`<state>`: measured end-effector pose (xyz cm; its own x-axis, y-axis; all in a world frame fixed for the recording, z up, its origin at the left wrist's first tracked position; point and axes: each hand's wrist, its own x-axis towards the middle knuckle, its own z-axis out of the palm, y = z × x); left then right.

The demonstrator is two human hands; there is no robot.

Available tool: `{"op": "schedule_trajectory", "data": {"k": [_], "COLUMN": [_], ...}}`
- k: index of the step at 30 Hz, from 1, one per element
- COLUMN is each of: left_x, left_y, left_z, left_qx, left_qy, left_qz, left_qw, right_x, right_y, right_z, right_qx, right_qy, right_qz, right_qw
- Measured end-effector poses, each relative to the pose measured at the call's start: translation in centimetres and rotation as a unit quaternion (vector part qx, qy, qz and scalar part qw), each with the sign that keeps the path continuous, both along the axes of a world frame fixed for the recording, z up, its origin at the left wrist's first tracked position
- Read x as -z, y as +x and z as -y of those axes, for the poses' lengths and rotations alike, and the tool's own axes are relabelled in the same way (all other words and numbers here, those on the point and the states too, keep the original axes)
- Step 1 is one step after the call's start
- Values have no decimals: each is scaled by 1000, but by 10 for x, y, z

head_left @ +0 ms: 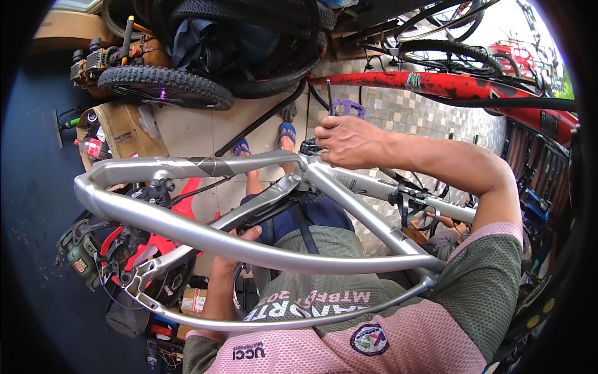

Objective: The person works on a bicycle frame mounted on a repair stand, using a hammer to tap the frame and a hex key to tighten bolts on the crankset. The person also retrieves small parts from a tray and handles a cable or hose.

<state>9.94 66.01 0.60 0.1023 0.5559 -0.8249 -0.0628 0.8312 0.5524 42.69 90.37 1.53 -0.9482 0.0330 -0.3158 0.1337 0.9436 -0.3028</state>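
The fingers of the right hand (352, 140) are curled together, clamped, it seems, on a thin dark rod (329, 98) that stands up out of the fist, with a purple pedal (349, 107) just beside it at twelve o'clock from the knuckles. The left hand (247, 235), at about half past seven from there, shows its thumb against a tube (its other fingers are hidden, so I cannot tell how they sit). The silver bicycle frame (187, 230) they work on spans the space from nine o'clock round to five, across the front of the body. As far as can be judged, it is only partly built up: a dark toothed ring (311, 197) sits at seven o'clock, while the slotted end (142, 269), out at eight, holds no wheel, so fitting one appears left undone. Whether the pedal is fixed is hidden behind the hand. Farther out, a knobbly-tyred wheel (165, 87) lies toward half past nine, and a scuffed red frame (448, 87) stretches away toward two o'clock
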Motion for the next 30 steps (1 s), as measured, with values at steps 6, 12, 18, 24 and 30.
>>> {"op": "schedule_trajectory", "data": {"k": [6,12,18,24,30], "left_x": [-16,-5,34,-3,-23], "left_y": [2,12,17,39,46], "left_z": [-15,0,28,14,10], "left_qx": [-4,-28,-40,-47,-26], "left_qy": [-32,32,241,194,167], "left_qz": [-51,-103,-227,-229,-269], "left_qw": [998,994,943,953,948], "right_x": [-32,-3,35,53,82], "right_y": [-23,-5,18,37,56], "right_z": [-39,-40,-29,-25,-6], "right_qx": [18,163,275,352,410], "right_qy": [88,17,-46,-163,-281], "right_qz": [76,68,13,133,132], "right_qw": [993,984,960,912,858]}}
